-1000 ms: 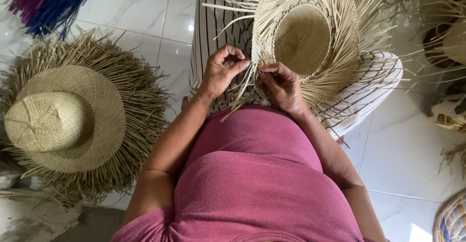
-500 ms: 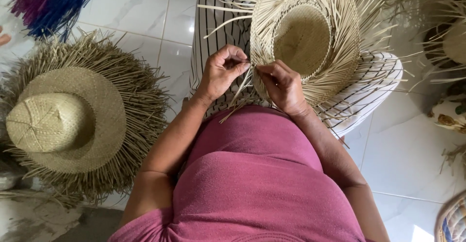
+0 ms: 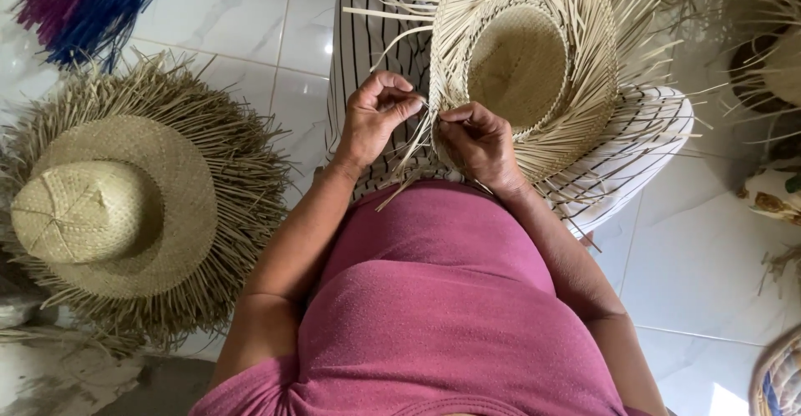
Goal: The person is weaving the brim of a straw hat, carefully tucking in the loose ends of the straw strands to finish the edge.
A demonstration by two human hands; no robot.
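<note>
A pale, half-woven straw hat (image 3: 534,65) rests upside down on my lap, its crown hollow facing up and loose straw strands sticking out all around the brim. My left hand (image 3: 375,124) pinches thin straw strands at the brim's near edge. My right hand (image 3: 480,145) grips the brim edge right beside it, fingers closed on the weave. The two hands almost touch. Long loose strands hang down between them toward my pink shirt.
A second straw hat (image 3: 108,207) with a ragged, unfinished fringe lies crown up on the white tiled floor (image 3: 234,15) at left. Purple and blue fibre bundles (image 3: 92,7) lie at top left. More straw work (image 3: 768,57) sits at right, and a woven basket edge (image 3: 780,378) at bottom right.
My hands have shifted slightly along the brim edge while working the strands; the hat has barely moved.
</note>
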